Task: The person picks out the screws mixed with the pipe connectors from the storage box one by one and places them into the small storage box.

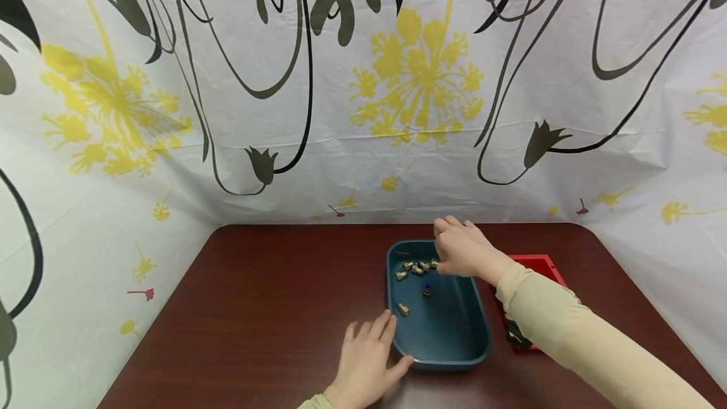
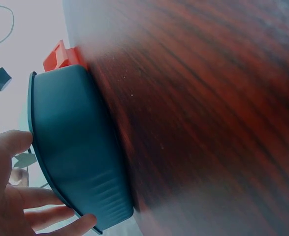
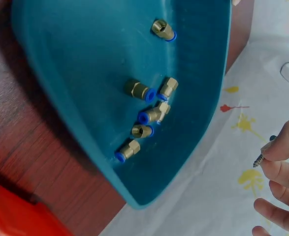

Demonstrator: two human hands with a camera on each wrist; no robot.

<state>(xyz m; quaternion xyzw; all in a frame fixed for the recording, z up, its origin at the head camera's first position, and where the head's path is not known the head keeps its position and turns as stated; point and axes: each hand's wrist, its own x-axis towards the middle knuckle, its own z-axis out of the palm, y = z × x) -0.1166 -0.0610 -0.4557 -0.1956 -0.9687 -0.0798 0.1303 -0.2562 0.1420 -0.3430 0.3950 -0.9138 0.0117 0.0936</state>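
Note:
A teal tray (image 1: pixel 451 330) stands on the table with several brass push-in fittings (image 3: pixel 140 90), each with a blue collar, lying loose in it. Most of them cluster toward its far end in the head view. My right hand (image 1: pixel 464 250) is over the tray's far right corner. Between thumb and index finger it pinches a small threaded screw (image 3: pixel 259 159), its other fingers spread. At the tray's near left side, my left hand (image 1: pixel 365 358) has its fingers extended, fingertips (image 2: pixel 89 221) and thumb at the rim.
To the right of the tray, partly hidden under my right forearm, is a red bin (image 1: pixel 542 262) with dark items (image 1: pixel 515 336) at its near end. The dark red wooden table (image 1: pixel 284 308) ends at a patterned white curtain (image 1: pixel 341 175) behind and on both sides.

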